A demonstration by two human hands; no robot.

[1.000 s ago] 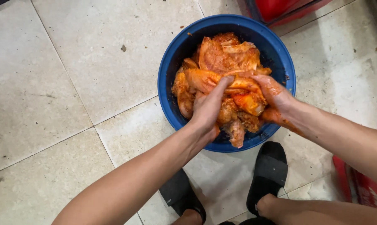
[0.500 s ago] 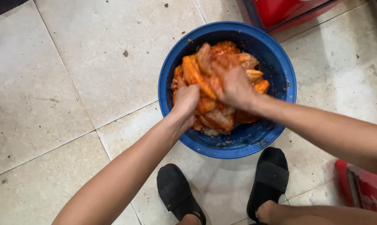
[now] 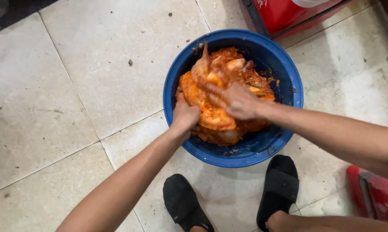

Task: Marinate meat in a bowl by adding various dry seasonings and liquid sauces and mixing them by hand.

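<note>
A round blue bowl (image 3: 284, 73) sits on the tiled floor, filled with chicken pieces (image 3: 211, 116) coated in orange-red marinade. My left hand (image 3: 184, 115) is at the left side of the heap, fingers curled under a large piece. My right hand (image 3: 237, 101) lies on top of the heap, fingers spread and pressed on the meat, smeared with sauce and blurred. One pale piece sticks up at the far left of the pile.
Pale floor tiles (image 3: 95, 86) surround the bowl. My two feet in black slippers (image 3: 186, 205) (image 3: 279, 189) stand just below the bowl. A red crate (image 3: 288, 15) stands at the top right, and another red object (image 3: 374, 195) lies at the right edge.
Both hands have shifted within the bowl, turning the chicken over. The right hand moved from the near right side onto the top of the heap; the left moved to the left side.
</note>
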